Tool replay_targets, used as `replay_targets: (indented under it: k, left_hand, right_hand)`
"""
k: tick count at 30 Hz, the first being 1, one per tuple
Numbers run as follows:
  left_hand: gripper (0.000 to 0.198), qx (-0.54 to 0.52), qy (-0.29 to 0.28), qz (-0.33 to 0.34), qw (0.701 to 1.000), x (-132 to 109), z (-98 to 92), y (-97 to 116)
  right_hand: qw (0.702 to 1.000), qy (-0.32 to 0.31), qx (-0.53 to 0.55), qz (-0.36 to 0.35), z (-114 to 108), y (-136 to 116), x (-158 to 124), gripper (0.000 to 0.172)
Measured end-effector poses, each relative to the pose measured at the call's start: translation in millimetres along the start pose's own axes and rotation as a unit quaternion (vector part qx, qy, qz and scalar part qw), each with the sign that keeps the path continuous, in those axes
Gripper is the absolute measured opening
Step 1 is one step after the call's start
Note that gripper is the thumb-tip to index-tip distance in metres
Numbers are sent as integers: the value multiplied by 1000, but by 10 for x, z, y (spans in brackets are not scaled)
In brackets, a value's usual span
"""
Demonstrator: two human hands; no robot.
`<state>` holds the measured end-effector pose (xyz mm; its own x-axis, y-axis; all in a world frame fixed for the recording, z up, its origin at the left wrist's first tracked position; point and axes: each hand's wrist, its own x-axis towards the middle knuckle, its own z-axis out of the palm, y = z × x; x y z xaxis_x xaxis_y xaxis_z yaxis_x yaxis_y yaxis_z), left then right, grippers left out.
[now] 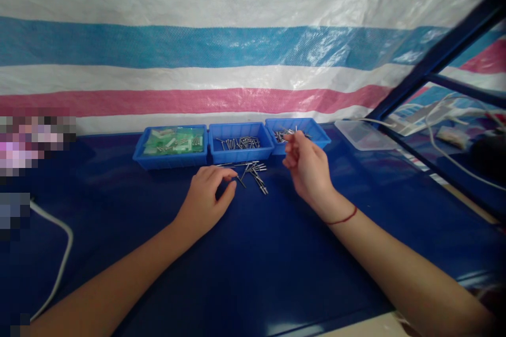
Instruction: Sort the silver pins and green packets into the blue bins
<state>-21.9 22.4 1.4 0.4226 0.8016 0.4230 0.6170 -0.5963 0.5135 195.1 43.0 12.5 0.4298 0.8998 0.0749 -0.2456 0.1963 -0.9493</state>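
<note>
Loose metal pop rivets lie in a small pile on the dark blue table. At the pile's left edge rests my left hand, fingers curved, with a small gap between thumb and index fingertip. A single rivet lies just past those fingertips. My right hand, with a dark red string at the wrist, is raised at the front of the right blue bin. Its fingers are pinched together; what they hold, if anything, is too small to tell. Metal rivets lie in that bin, partly hidden by the hand.
The middle blue bin holds more rivets. In the left blue bin is a green bag with small parts. A clear plastic lid lies right of the bins. A striped sheet hangs behind; a blue frame stands right.
</note>
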Motion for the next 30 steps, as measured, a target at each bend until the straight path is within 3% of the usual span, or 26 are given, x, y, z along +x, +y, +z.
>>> replay_targets:
  k: [2,5,9,12,17,23,26,30]
  left_hand:
    - [21,40,-7,-1,999,-2,24,-18]
    - [33,95,-40,11,995,-14,48,-26]
    - [37,142,-101,54,983,-38,63,-23]
    - [32,141,-109,55,982,-39,69,-33]
    - [20,118,-99,15,988,-14,45,-42]
    - [19,123,-119,-6,985,-14,39,-40]
    - [19,59,-96,-16,994,-7,39,-47]
    - [18,-52,-21,-22,998,15,7,-46]
  right_hand:
    - [999,21,26,43,-30,-40,86,34]
    - [998,-16,-6,57,-21,-50,81,35]
    - [988,-122,-94,20,34,15,-60,34]
    - [971,-172,-165,-28,51,48,-134,34]
    - [951,-192,-237,-52,70,31,-161,30]
    - [930,-215,-285,-90,82,64,-209,27]
    - [903,-265,-312,-130,69,85,-247,24]
    - [844,-337,-358,-217,72,80,-294,10]
